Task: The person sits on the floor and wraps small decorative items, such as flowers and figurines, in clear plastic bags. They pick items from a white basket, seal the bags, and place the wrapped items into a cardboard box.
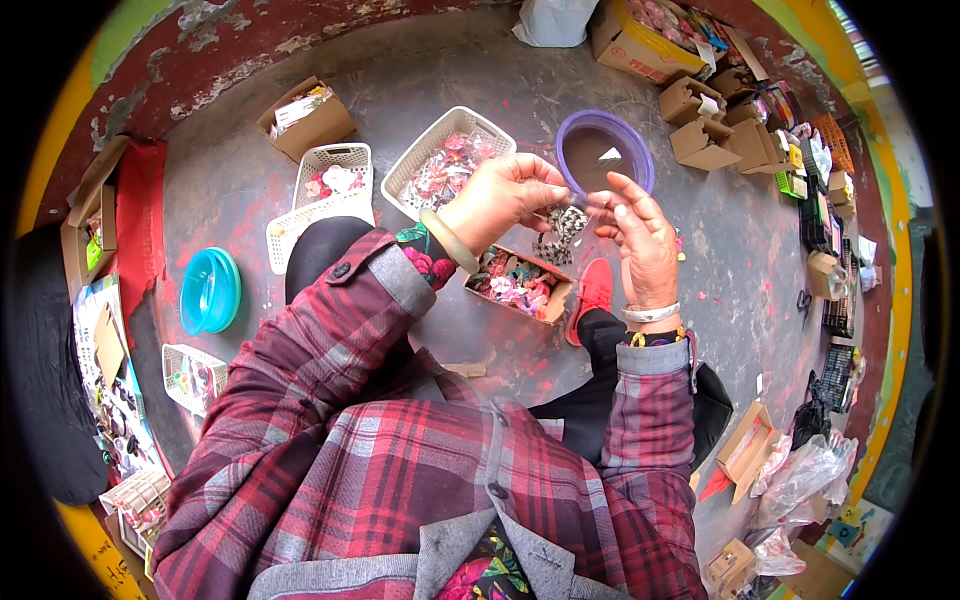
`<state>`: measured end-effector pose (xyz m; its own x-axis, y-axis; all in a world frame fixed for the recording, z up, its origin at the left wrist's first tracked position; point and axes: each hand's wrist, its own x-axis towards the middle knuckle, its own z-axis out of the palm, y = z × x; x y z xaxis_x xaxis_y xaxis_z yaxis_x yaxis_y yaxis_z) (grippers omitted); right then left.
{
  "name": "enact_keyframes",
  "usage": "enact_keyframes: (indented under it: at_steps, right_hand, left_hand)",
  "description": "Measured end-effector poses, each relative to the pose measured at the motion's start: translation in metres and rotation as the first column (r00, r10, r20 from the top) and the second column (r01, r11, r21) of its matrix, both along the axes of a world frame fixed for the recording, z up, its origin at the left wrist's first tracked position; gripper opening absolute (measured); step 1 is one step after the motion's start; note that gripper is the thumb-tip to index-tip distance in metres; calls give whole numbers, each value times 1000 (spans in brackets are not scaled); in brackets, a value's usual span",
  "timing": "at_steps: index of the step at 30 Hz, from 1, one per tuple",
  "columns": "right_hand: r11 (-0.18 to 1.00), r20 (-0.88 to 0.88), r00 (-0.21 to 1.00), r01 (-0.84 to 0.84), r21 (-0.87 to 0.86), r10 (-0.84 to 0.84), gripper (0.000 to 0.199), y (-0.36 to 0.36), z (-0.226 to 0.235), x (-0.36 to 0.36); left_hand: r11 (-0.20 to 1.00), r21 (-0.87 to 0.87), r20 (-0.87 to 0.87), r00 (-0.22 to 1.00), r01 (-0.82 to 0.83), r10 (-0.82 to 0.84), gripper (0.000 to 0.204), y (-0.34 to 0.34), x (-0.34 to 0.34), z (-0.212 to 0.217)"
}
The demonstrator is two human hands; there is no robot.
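My left hand (505, 198) is closed in a pinch, its fingertips at the top of a small black-and-white patterned piece (563, 232). Facing it, my right hand (642, 235) brings thumb and fingers to the other side of the same piece; some of its fingers stay raised. Clear plastic seems to surround the piece, though its edges are hard to make out. Just below hangs the view of an open cardboard box (548, 312) filled with colourful small pieces. Beyond my left hand stands a white basket (398, 182) of red and pink items in clear wrapping.
A purple basin (563, 135) lies past my right hand. On the left are a smaller white basket (300, 190), a cardboard box (325, 130) and turquoise basins (236, 290). Boxes (705, 145) and crates line the right wall, with plastic bags (810, 475) nearer.
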<state>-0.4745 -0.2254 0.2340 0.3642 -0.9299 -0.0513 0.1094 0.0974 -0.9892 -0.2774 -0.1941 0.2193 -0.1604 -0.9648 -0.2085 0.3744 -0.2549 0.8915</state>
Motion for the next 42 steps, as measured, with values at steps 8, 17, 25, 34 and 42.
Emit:
enact_keyframes:
  at_steps: [8, 17, 25, 34, 42]
  right_hand:
    - [1000, 49, 999, -9, 17, 9, 17, 5, -12, 7]
    - [990, -72, 995, 57, -128, -67, 10, 8, -3, 6]
    - [989, -88, 994, 49, -142, -62, 11, 8, 0, 3]
    - [898, -358, 934, -143, -416, -17, 9, 9, 1, 5]
    - [940, -316, 949, -107, -324, -1, 9, 9, 2, 2]
  left_hand:
    - [994, -99, 93, 995, 36, -26, 14, 4, -6, 3]
    - [993, -115, 31, 999, 35, -31, 15, 4, -4, 3]
    - [987, -154, 108, 994, 52, -35, 18, 4, -2, 9]
    - [972, -135, 349, 927, 191, -134, 12, 6, -8, 3]
    - [975, -59, 360, 915, 216, -181, 13, 2, 0, 5]
